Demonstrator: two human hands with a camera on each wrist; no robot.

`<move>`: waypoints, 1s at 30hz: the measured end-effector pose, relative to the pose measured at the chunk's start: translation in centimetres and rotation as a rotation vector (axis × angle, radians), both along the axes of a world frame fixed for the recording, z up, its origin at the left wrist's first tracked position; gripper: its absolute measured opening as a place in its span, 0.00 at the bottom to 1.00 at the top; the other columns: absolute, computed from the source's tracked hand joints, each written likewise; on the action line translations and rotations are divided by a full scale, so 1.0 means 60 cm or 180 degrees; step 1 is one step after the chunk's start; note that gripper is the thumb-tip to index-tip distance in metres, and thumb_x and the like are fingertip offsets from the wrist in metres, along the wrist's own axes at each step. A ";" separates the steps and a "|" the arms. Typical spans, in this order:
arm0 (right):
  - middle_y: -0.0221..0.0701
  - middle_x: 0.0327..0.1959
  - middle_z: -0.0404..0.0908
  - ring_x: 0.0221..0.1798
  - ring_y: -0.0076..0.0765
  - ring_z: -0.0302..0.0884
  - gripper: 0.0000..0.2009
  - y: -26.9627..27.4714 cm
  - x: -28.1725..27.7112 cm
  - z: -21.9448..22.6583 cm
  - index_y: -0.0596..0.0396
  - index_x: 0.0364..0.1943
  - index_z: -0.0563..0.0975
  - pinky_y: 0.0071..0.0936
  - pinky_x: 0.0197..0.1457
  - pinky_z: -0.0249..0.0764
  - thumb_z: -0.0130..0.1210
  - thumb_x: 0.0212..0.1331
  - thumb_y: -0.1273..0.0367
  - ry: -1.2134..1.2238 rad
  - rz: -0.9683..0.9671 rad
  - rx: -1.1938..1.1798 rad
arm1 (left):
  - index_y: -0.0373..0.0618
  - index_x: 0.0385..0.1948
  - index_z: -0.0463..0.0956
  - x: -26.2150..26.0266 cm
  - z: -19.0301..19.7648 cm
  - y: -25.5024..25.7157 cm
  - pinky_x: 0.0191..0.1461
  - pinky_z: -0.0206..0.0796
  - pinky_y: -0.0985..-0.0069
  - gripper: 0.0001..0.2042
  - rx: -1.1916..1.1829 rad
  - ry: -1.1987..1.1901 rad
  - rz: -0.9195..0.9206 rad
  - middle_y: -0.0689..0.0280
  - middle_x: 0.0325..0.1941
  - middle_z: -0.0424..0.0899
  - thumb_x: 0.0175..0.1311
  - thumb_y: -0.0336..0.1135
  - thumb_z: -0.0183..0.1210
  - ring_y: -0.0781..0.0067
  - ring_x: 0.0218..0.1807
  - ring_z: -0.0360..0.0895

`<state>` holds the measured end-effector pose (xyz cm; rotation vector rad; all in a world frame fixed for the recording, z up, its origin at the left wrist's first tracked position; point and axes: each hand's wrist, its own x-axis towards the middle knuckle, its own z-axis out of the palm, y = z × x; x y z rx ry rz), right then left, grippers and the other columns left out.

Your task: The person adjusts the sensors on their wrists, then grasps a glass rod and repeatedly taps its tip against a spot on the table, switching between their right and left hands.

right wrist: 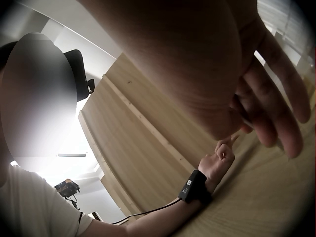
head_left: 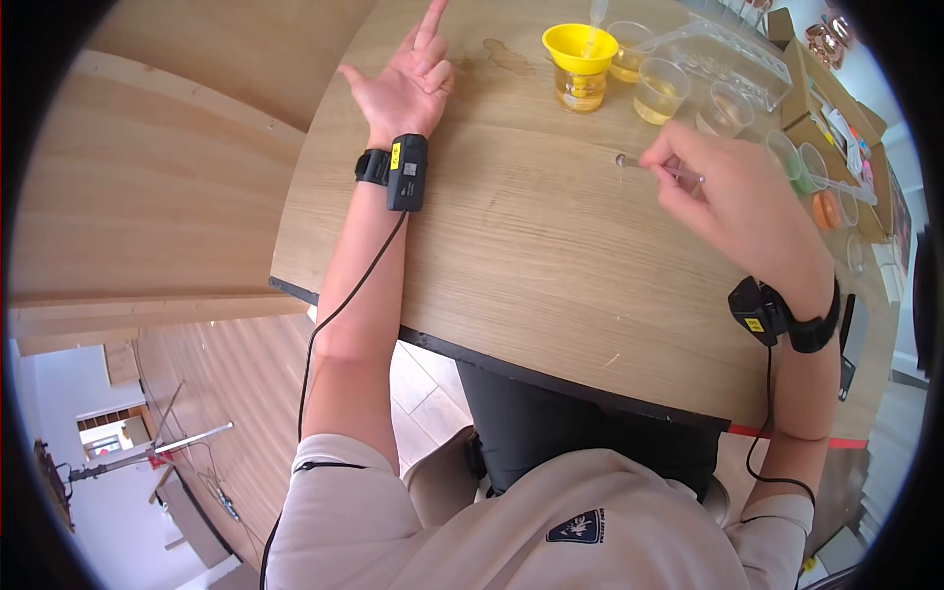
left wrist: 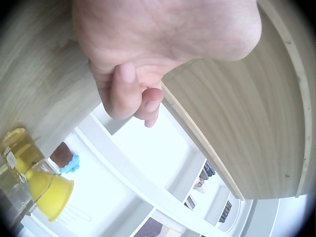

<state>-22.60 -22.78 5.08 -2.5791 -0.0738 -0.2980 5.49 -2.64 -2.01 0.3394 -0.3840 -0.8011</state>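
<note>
My left hand point(head_left: 408, 87) lies palm up near the table's left edge, holding nothing. Its index finger points away, the thumb sticks out, and the other fingers bend loosely. Over the table's right half, my right hand point(head_left: 742, 192) pinches a thin clear rod point(head_left: 634, 162) with a rounded end, which points left; the grip is mostly hidden in the right wrist view. Beyond the hands, a yellow funnel point(head_left: 575, 44) sits in a clear beaker point(head_left: 578, 90) of amber liquid, with a pale plastic dropper point(head_left: 598, 14) standing in it.
Several clear cups stand right of the funnel, including one cup point(head_left: 661, 90) of yellowish liquid. Behind them lies a clear plastic rack point(head_left: 757, 74). A cardboard box point(head_left: 801, 108) and more cups line the right side. A wet patch point(head_left: 501, 54) marks the table. Cables trail from both wrists.
</note>
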 end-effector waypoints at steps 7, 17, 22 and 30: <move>0.37 0.24 0.79 0.28 0.45 0.79 0.05 -0.018 0.000 -0.015 0.55 0.39 0.76 0.38 0.33 0.71 0.58 0.63 0.70 0.0049 -0.0085 -0.0467 | 0.44 0.80 0.45 0.021 -0.010 0.000 0.21 0.55 0.77 0.62 -0.0053 -0.0735 -0.0421 0.60 0.42 0.82 0.52 0.90 0.22 0.70 0.25 0.68; 0.30 0.24 0.79 0.23 0.28 0.73 0.15 -0.047 0.007 0.010 0.59 0.37 0.81 0.27 0.31 0.68 0.58 0.70 0.58 0.0312 -0.0305 0.0627 | 0.40 0.79 0.43 0.028 -0.022 0.002 0.22 0.58 0.77 0.59 -0.0007 -0.0258 0.0089 0.58 0.81 0.59 0.58 0.86 0.21 0.71 0.64 0.77; 0.27 0.23 0.79 0.24 0.22 0.75 0.18 -0.032 0.012 0.019 0.60 0.37 0.82 0.21 0.30 0.70 0.56 0.72 0.56 0.0559 -0.0515 0.0656 | 0.44 0.80 0.33 0.039 -0.024 0.007 0.23 0.46 0.77 0.61 -0.0365 0.0117 -0.0161 0.56 0.84 0.51 0.54 0.88 0.15 0.60 0.80 0.60; 0.28 0.22 0.77 0.23 0.24 0.77 0.20 -0.055 0.014 -0.001 0.60 0.34 0.82 0.24 0.30 0.74 0.54 0.71 0.54 0.0491 -0.0471 0.0845 | 0.40 0.79 0.38 0.032 -0.023 0.006 0.22 0.47 0.77 0.62 -0.0318 0.0066 -0.0210 0.58 0.84 0.52 0.54 0.88 0.16 0.61 0.80 0.60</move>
